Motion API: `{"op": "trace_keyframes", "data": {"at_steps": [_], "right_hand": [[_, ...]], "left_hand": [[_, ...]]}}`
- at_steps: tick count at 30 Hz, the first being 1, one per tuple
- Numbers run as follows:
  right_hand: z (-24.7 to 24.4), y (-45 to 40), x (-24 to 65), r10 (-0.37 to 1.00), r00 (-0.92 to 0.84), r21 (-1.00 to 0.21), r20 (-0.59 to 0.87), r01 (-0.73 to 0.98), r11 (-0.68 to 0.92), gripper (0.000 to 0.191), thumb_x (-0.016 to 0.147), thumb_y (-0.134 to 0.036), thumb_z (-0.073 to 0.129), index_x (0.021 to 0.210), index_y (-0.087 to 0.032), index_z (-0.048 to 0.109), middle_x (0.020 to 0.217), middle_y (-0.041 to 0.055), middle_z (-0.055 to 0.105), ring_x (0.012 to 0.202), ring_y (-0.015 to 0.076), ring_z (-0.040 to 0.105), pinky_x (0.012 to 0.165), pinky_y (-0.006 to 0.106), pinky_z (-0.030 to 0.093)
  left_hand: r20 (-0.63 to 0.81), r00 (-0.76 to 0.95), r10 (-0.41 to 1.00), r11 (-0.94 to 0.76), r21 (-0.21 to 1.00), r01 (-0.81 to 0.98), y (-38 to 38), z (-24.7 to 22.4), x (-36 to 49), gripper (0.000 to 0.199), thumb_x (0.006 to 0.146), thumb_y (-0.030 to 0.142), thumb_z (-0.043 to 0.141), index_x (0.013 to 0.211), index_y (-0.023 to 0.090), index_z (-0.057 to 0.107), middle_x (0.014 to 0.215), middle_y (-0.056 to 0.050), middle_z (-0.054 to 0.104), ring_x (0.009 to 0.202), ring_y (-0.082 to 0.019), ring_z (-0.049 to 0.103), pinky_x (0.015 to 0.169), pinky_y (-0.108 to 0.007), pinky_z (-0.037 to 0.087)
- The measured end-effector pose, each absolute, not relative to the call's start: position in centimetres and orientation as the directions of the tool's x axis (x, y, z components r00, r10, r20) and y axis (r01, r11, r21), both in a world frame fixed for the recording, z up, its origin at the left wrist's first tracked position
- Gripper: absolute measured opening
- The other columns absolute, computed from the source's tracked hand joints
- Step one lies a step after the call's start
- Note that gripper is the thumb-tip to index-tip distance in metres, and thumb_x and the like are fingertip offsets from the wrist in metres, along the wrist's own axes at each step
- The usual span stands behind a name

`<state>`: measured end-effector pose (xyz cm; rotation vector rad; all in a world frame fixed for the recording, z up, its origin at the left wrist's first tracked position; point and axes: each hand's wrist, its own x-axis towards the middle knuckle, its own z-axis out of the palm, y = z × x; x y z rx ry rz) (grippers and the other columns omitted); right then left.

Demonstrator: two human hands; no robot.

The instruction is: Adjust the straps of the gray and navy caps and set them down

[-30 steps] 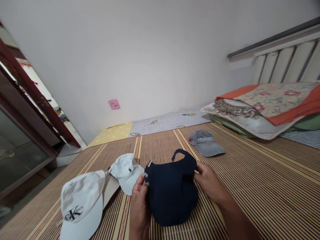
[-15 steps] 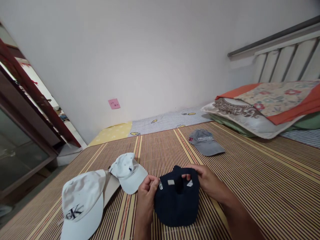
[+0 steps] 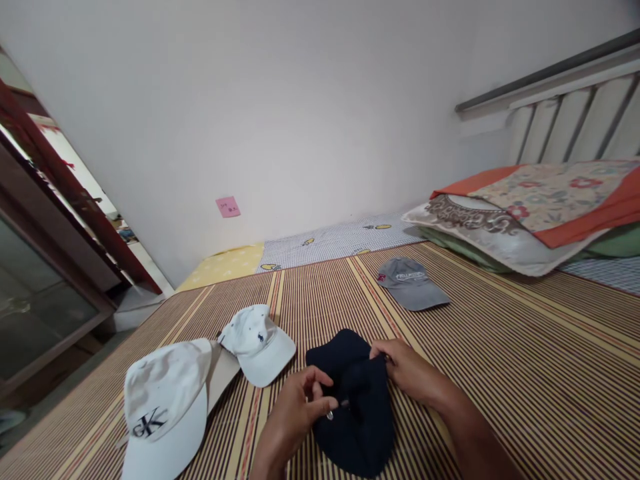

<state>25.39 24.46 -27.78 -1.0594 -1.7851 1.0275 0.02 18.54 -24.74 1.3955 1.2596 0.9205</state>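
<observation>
A dark navy baseball cap (image 3: 357, 437) lies in front of me on the striped mat, its opening partly facing up and a small metal buckle at its left side. My right hand (image 3: 407, 370) pinches the cap's right edge between thumb and fingers. At the left side, my left hand (image 3: 300, 410) hovers over the cap by the buckle, thumb and curled index finger apart with a gap between them. To the left sit a white cap with a small dark horse logo (image 3: 260, 343) and a larger white cap with dark letters (image 3: 167, 400). A grey cap (image 3: 413, 283) rests farther back.
The striped mat (image 3: 500, 333) covers the bed. Pillows with a floral orange-edged cover (image 3: 560, 193) are stacked at the right, below a radiator (image 3: 575, 123). A pink note (image 3: 228, 207) is stuck on the wall. A glass-panelled door (image 3: 40, 307) stands at the left.
The navy cap has turned and tipped lower, so a rounded end now points away from me. My left hand has opened off its edge and moved over it; the right still grips.
</observation>
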Motion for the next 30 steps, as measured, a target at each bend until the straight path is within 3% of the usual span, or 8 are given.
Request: {"op": "trace_keyframes", "data": {"at_steps": [6, 11, 14, 17, 20, 23, 27, 30], "right_hand": [[-27.7, 24.2, 26.1, 0.933, -0.325, -0.884, 0.154, 0.377, 0.277, 0.035, 0.067, -0.002, 0.049, 0.085, -0.021, 0.073, 0.089, 0.0043, 0.076, 0.088, 0.0225, 0.068, 0.080, 0.031, 0.047], [-25.3, 23.6, 25.9, 0.931, -0.322, -0.839, 0.170, 0.449, 0.308, 0.044, 0.081, -0.003, 0.043, 0.109, -0.020, 0.072, 0.112, 0.0098, 0.076, 0.108, 0.0231, 0.070, 0.094, 0.034, 0.049], [-24.0, 22.9, 25.3, 0.926, -0.335, -0.788, 0.175, 0.517, 0.336, 0.026, 0.096, -0.020, 0.048, 0.100, -0.021, 0.073, 0.103, 0.0094, 0.078, 0.099, 0.0247, 0.070, 0.089, 0.036, 0.049], [-23.5, 22.3, 24.6, 0.927, -0.363, -0.777, 0.096, 0.555, 0.298, 0.017, 0.092, -0.034, 0.065, 0.087, -0.021, 0.074, 0.092, 0.0063, 0.078, 0.088, 0.0231, 0.071, 0.080, 0.034, 0.048], [-23.5, 22.1, 24.1, 0.935, -0.354, -0.777, -0.029, 0.597, 0.202, 0.008, 0.080, -0.026, 0.077, 0.082, -0.019, 0.074, 0.085, 0.0054, 0.078, 0.080, 0.0209, 0.071, 0.070, 0.029, 0.046], [-23.4, 21.9, 24.0, 0.933, -0.351, -0.751, -0.075, 0.635, 0.179, 0.009, 0.080, -0.027, 0.077, 0.077, -0.019, 0.074, 0.076, 0.0046, 0.076, 0.072, 0.0195, 0.069, 0.062, 0.029, 0.041], [-22.9, 21.5, 24.1, 0.918, -0.391, -0.781, -0.069, 0.594, 0.194, 0.013, 0.076, -0.031, 0.080, 0.075, -0.020, 0.074, 0.074, 0.0027, 0.076, 0.071, 0.0193, 0.069, 0.059, 0.027, 0.040], [-22.5, 21.1, 23.9, 0.892, -0.440, -0.825, -0.104, 0.539, 0.169, 0.009, 0.071, -0.021, 0.079, 0.078, -0.019, 0.073, 0.070, 0.0008, 0.076, 0.068, 0.0180, 0.069, 0.059, 0.026, 0.041]], "left_hand": [[-0.166, 0.157, 0.973, 0.116, 0.951, 0.286, 18.7, -25.5, -0.3, 0.022, 0.067, 0.025, 0.076, 0.086, 0.015, 0.069, 0.058, 0.010, 0.044, 0.057, -0.010, 0.035, 0.060, -0.029, 0.024], [-0.111, 0.157, 0.981, 0.061, 0.953, 0.296, 18.9, -26.0, -0.3, 0.020, 0.072, 0.023, 0.070, 0.090, 0.016, 0.066, 0.059, 0.010, 0.045, 0.056, -0.011, 0.038, 0.058, -0.029, 0.026], [-0.118, 0.172, 0.978, 0.066, 0.957, 0.281, 19.1, -26.2, -0.3, 0.019, 0.072, 0.023, 0.069, 0.090, 0.019, 0.062, 0.059, 0.010, 0.046, 0.053, -0.011, 0.038, 0.053, -0.028, 0.026], [-0.135, 0.180, 0.974, 0.085, 0.962, 0.258, 19.2, -26.6, -0.3, 0.019, 0.072, 0.023, 0.070, 0.088, 0.020, 0.061, 0.059, 0.009, 0.047, 0.051, -0.011, 0.041, 0.052, -0.027, 0.029], [-0.133, 0.189, 0.973, 0.075, 0.956, 0.284, 19.2, -26.9, -0.3, 0.024, 0.068, 0.023, 0.078, 0.086, 0.021, 0.063, 0.061, 0.008, 0.050, 0.056, -0.012, 0.044, 0.057, -0.027, 0.032], [-0.099, 0.137, 0.986, 0.034, 0.911, 0.411, 19.3, -27.3, -0.2, 0.028, 0.061, 0.020, 0.082, 0.084, 0.020, 0.065, 0.073, 0.004, 0.056, 0.069, -0.016, 0.051, 0.063, -0.028, 0.034], [-0.054, 0.055, 0.997, 0.018, 0.855, 0.519, 19.7, -27.3, -0.3, 0.020, 0.063, 0.016, 0.074, 0.079, 0.020, 0.064, 0.084, 0.000, 0.057, 0.081, -0.020, 0.052, 0.072, -0.031, 0.035], [-0.035, 0.066, 0.997, -0.005, 0.851, 0.524, 19.7, -26.9, -0.4, 0.014, 0.067, 0.017, 0.070, 0.076, 0.021, 0.060, 0.081, 0.001, 0.056, 0.080, -0.020, 0.050, 0.072, -0.031, 0.033]]}}
